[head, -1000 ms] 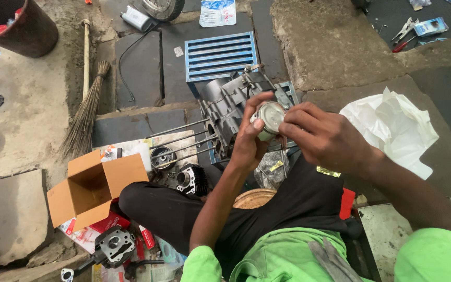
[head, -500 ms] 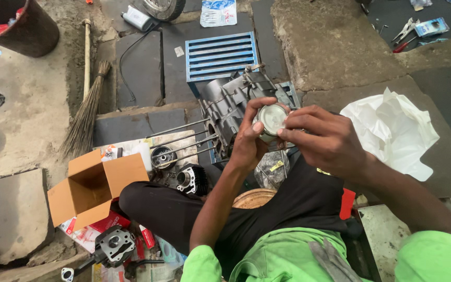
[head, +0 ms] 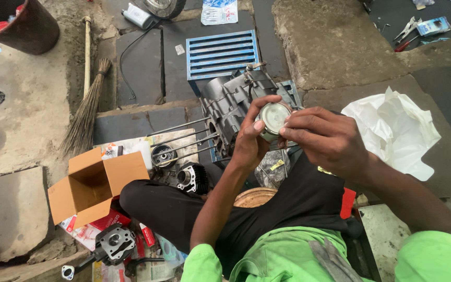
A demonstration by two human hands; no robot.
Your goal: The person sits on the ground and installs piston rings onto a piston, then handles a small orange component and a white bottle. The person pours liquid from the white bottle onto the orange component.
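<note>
- Seen from above, a person sits on a workshop floor with both hands raised at the centre of the frame.
- The left hand (head: 249,143) grips a round silvery piston (head: 273,117), fingers curled shut around its side and the thumb arched over its upper rim.
- The right hand (head: 327,138) comes in from the right; its fingertips are pinched together against the piston's right edge, though what they press there is too small to tell.
- The piston is held in the air, just in front of a grey engine block (head: 230,104) that lies on the ground, upper centre.
- Four long studs (head: 186,138) stick out bare from the block toward the left, so nothing is mounted on them yet.
- A black finned cylinder (head: 193,177) lies loose on the floor left of centre, beside the person's knee, apart from the block.
- A second dark engine casting (head: 113,243) sits at lower left, also unattached.
- An open cardboard box (head: 97,183) stands at left, flaps spread.
- Judged from this, the engine is well short of assembled: the piston is in hand, the cylinder and other parts wait on the floor.
- A broom (head: 87,104) lies upper left; crumpled white plastic (head: 398,130) sits at right.
</note>
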